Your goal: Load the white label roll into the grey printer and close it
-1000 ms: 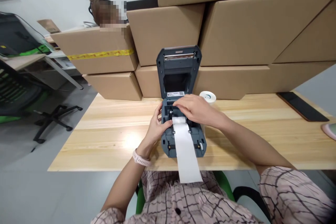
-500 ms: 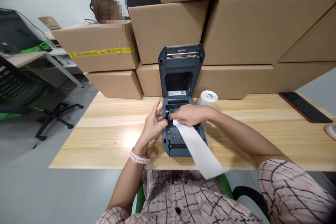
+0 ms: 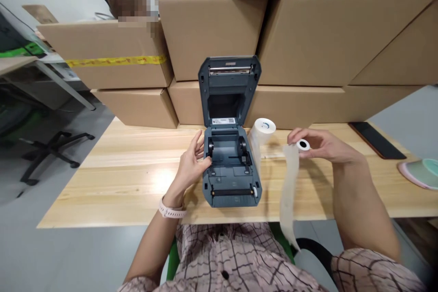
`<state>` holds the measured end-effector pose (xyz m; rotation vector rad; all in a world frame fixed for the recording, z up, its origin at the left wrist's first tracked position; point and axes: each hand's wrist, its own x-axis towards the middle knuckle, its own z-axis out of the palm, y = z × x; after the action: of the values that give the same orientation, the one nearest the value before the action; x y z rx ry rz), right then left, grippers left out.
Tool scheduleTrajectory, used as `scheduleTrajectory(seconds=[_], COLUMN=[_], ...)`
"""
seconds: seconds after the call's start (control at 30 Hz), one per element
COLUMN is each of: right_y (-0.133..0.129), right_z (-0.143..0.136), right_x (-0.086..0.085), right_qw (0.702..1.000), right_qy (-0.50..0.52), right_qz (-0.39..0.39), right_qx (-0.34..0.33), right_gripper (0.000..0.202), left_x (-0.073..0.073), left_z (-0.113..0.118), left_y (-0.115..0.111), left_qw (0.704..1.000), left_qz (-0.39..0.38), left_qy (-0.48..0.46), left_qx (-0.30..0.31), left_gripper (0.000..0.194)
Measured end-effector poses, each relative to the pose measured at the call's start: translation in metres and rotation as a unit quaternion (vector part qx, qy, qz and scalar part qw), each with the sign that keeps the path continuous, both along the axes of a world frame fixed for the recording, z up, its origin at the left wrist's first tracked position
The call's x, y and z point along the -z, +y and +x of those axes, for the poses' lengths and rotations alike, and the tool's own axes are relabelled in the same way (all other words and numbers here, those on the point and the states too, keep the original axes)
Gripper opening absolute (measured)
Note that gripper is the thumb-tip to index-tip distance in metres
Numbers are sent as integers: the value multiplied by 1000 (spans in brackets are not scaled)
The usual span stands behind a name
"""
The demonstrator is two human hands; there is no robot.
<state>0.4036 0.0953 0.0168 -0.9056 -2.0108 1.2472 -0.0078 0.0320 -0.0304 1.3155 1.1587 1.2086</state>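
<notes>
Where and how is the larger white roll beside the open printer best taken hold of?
Likely around its outer wall, coming from above and the right: the larger white roll stands on end, core opening up, with its left side close to the printer. The right hand holds the small roll, so it would need freeing first.

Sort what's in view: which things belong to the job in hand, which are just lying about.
In the job:
open printer, left hand at its side
small paper roll with loose strip, held in right hand
possibly the larger roll beside the printer

Apparently just lying about:
dark flat device
cardboard boxes
pink-rimmed object, right edge
office chair
</notes>
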Motion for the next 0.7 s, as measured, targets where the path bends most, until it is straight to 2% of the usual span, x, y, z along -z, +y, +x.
scheduleTrajectory(seconds=[0.1,0.23,0.37,0.5,0.6,0.7], right_y=[7,15,13,22,43,64], right_z=[7,-3,-1,-5,-28,-56], right_x=[27,47,40,26,22,23], right_qw=[991,983,983,988,988,988], right_qy=[-16,-38,-54,-46,-62,-93], right_qz=[-78,-140,-145,-99,-78,-72], right_qx=[107,116,94,113,119,102], right_gripper=[42,54,64,85,98,99], left_x=[0,-1,-3,-3,-1,1], left_z=[-1,-2,-2,-3,-3,-3], left_y=[0,0,-1,-2,-1,-1], left_qw=[1000,1000,1000,999,999,999], left_qz=[-3,-11,-5,9,16,13], left_qy=[5,12,17,31,31,20], left_qx=[-5,-1,16,23,27,27], left_gripper=[102,101,100,97,96,96])
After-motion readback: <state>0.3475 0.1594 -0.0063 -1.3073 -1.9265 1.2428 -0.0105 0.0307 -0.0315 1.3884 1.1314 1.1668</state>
